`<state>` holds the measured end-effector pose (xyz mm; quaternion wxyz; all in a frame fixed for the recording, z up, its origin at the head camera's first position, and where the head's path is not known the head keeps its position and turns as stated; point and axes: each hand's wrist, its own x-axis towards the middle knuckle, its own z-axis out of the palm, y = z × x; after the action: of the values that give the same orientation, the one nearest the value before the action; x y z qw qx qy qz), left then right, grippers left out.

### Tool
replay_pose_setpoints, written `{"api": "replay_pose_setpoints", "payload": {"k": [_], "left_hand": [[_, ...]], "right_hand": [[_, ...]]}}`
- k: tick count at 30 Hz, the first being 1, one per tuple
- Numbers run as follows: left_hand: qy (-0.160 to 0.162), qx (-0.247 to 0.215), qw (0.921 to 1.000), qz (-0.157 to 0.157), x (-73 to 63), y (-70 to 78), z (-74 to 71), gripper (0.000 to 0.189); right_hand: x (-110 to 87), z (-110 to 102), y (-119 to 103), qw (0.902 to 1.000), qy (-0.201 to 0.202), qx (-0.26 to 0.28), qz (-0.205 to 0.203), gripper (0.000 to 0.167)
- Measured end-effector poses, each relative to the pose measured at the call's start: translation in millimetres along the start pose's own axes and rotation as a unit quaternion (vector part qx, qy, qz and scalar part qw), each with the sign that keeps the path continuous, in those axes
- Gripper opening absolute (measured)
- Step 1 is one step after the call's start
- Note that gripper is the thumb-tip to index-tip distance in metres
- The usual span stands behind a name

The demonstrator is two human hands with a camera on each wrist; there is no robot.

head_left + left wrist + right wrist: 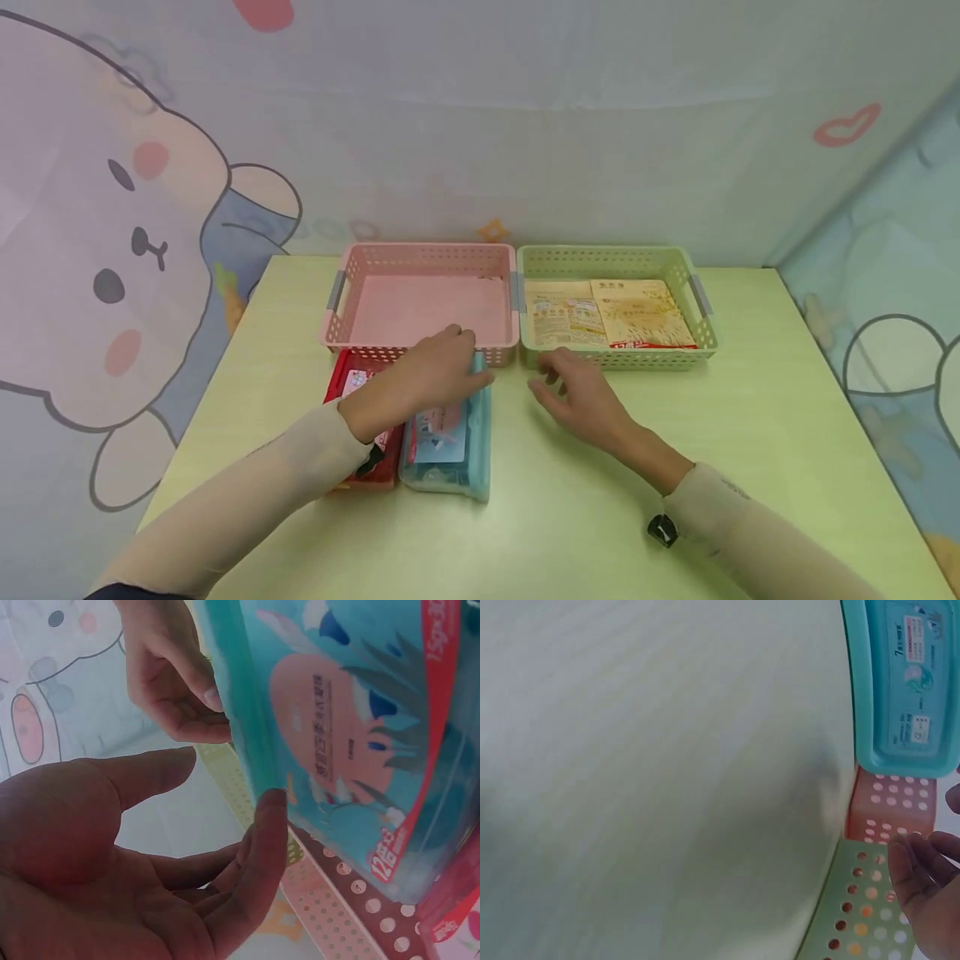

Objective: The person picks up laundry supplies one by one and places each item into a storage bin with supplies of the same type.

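Laundry-pod box (441, 437), lying on its side at 6 o'clock from the left grip (447, 367), with the far end passing beneath it. Long axis along the 12-to-6 line, lid turned to 3 o'clock. Clearly nearer to the left grip than to the right grip (581, 400), which hangs well apart at about 4 o'clock from the left one.

Left grip spread, thumb set away from loosely bent fingers, nothing pinched. Overlapping the lid's edge with one fingertip in the left wrist view; cannot tell whether touching. Right grip likewise loose, fingers lightly bent, thumb apart, holding nothing, just beside the 7 o'clock corner of the green basket (622, 359).

On the box, smooth, hard-looking teal plastic for the lid, with raised rim, rounded corners and a printed, recessed panel; see-through body; label with a salmon patch, dark leaf shapes and a red band. Just beside it at 9 o'clock, a red box (386, 472), glossy and partly hidden under the left forearm.

Farther out, at 12 o'clock, a shallow pink basket (427, 308), rectangular, walls pierced with small holes, grey handles. Next to it at 2 o'clock, the green basket, of matching build, with flat, paper-like yellow packets (637, 304) inside. Beneath everything, a pale, smooth yellow-green bench (757, 392); beyond at 12 o'clock, a faintly creased cloth backdrop (570, 150).
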<state>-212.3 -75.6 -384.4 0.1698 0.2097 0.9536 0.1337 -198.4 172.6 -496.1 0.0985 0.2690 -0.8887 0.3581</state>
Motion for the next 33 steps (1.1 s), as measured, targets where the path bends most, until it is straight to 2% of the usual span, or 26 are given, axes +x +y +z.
{"api": "replay_pose_setpoints", "payload": {"k": [4, 11, 17, 23, 29, 33], "left_hand": [[0.009, -0.025, 0.9996, -0.002, 1.6, -0.6, 3.6, 0.060], [0.011, -0.033, 0.9994, 0.007, 5.6, -1.4, 9.8, 0.060], [0.010, -0.039, 0.9991, 0.009, 10.0, -3.0, 16.8, 0.052], [0.013, -0.054, 0.9984, 0.012, 11.4, -1.4, 22.4, 0.043], [0.021, -0.050, 0.9985, 0.004, 11.4, 0.7, 29.7, 0.046], [0.008, -0.057, 0.9983, -0.006, 13.0, 0.3, 29.4, 0.043]], "right_hand": [[0.6, 9, -1, 0.9999, -0.009, 0.013, 0.003, 0.026], [3.6, 22, -3, 0.9983, -0.012, 0.056, 0.008, 0.030], [3.4, 33, -5, 0.9933, -0.038, 0.095, 0.054, 0.035], [6.0, 42, -11, 0.9768, -0.111, 0.121, 0.138, 0.042], [15.3, 43, -19, 0.9555, -0.166, 0.173, 0.172, 0.036], [18.7, 44, -22, 0.9427, -0.184, 0.203, 0.190, 0.037]]}}
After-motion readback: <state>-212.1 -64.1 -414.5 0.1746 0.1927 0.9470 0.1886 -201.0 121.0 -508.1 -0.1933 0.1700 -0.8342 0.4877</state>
